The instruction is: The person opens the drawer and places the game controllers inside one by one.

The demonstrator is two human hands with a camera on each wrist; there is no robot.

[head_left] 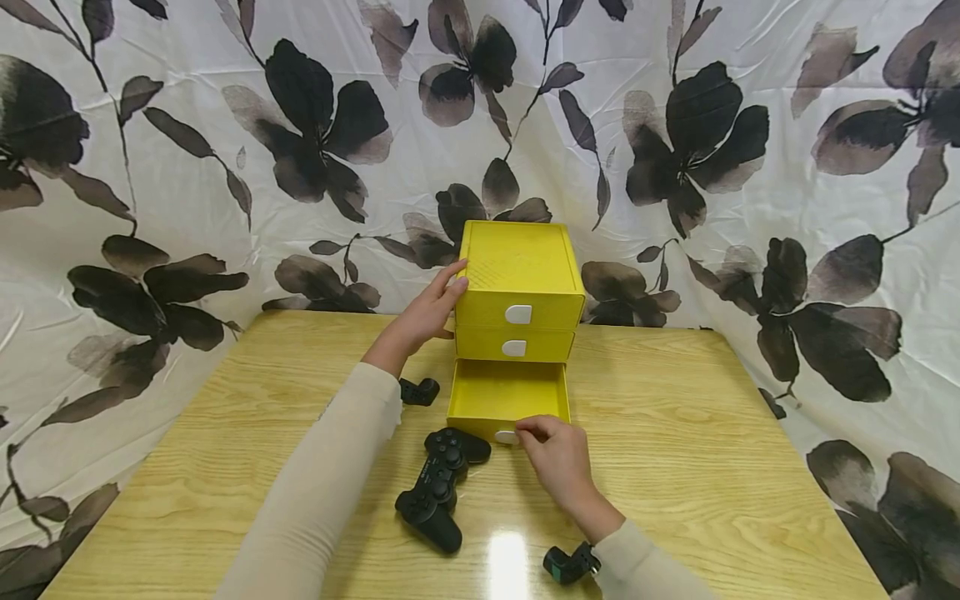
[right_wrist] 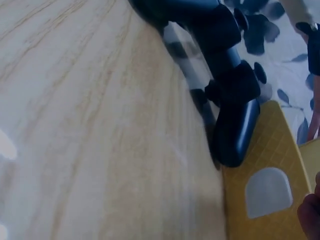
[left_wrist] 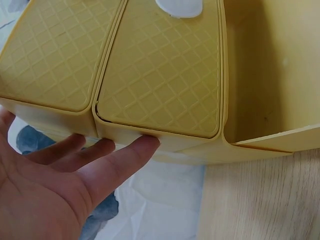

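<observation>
A yellow three-drawer unit [head_left: 521, 258] stands toward the back of the table, with white tabs on its drawer fronts. Its bottom drawer [head_left: 510, 392] is pulled out and nothing shows inside; the upper two are closed. My left hand [head_left: 431, 312] rests against the unit's left side, its fingers [left_wrist: 120, 160] extended along the wall. With thumb and fingers, my right hand [head_left: 558, 462] pinches the front edge of the bottom drawer, beside its white tab [right_wrist: 269, 192]. A black game controller [head_left: 438, 492] lies just in front of the drawer, its one grip close to the drawer front.
The wooden table [head_left: 675, 433] reaches back to a floral cloth [head_left: 480, 117] hung behind and at both sides. A black wrist camera [head_left: 572, 564] is on the right wrist, another [head_left: 420, 392] shows by the left one.
</observation>
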